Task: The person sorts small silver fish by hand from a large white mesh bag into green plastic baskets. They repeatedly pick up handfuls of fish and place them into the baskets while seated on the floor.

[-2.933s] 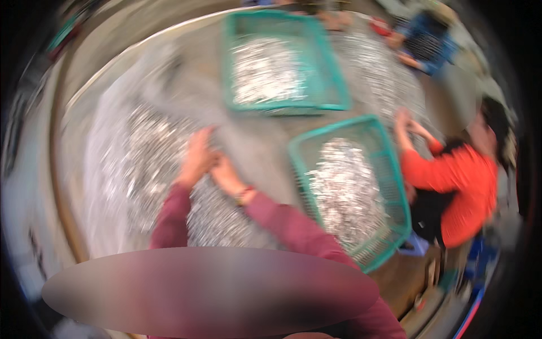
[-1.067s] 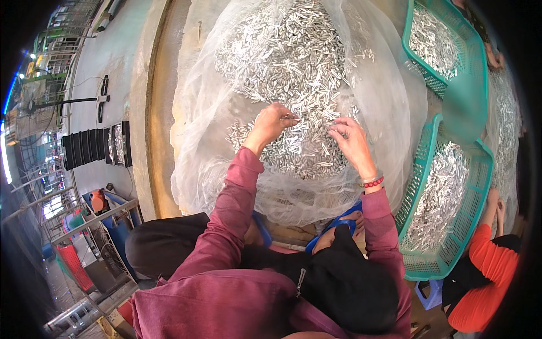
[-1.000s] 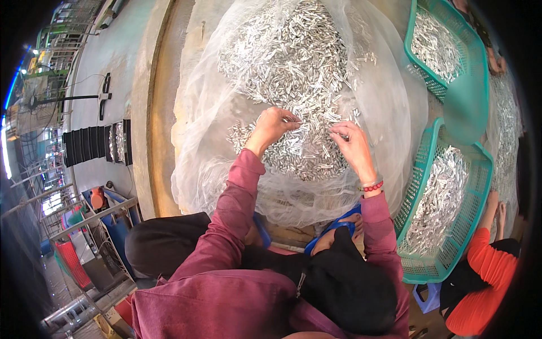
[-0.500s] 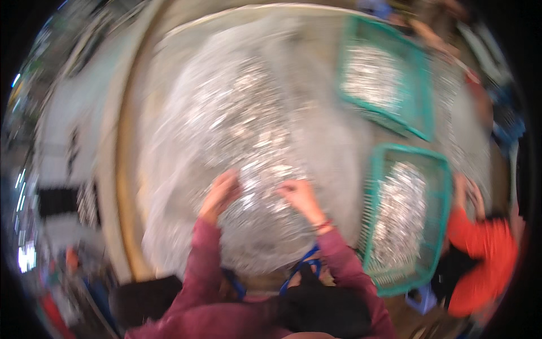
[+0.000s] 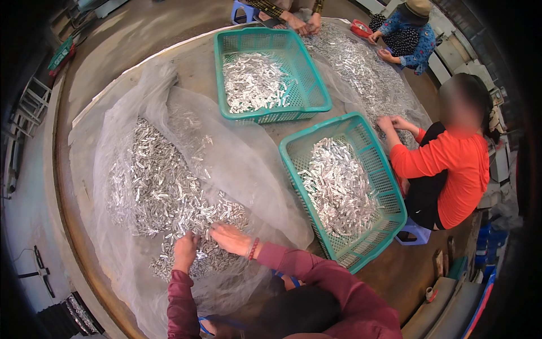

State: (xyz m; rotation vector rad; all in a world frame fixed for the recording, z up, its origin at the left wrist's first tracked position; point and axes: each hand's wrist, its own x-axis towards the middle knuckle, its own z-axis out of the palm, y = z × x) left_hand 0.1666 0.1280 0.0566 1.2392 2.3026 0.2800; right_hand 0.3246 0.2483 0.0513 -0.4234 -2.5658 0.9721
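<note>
A heap of small, shiny silver metal pieces (image 5: 161,175) lies on a sheer white mesh sheet (image 5: 248,169). At the near end of the heap, my left hand (image 5: 185,252) has its fingers drawn together over the pieces. Close on its right is my right hand (image 5: 231,239), a red bracelet at the wrist, its thumb and fingers pinched among the pieces. Whatever sits between the fingertips of either hand is too small to make out. Loose pieces lie below and between both hands.
Two green plastic baskets, a near one (image 5: 361,257) and a far one (image 5: 271,34), hold similar pieces. A person in an orange top (image 5: 463,169) works at another heap (image 5: 361,68) on the right. Two more people sit farther back. A purple stool (image 5: 414,233) stands at right.
The view has swung to the right and sharpened, so the baskets and co-workers appear farther left. My hands stay at the heap and are now closer together.
</note>
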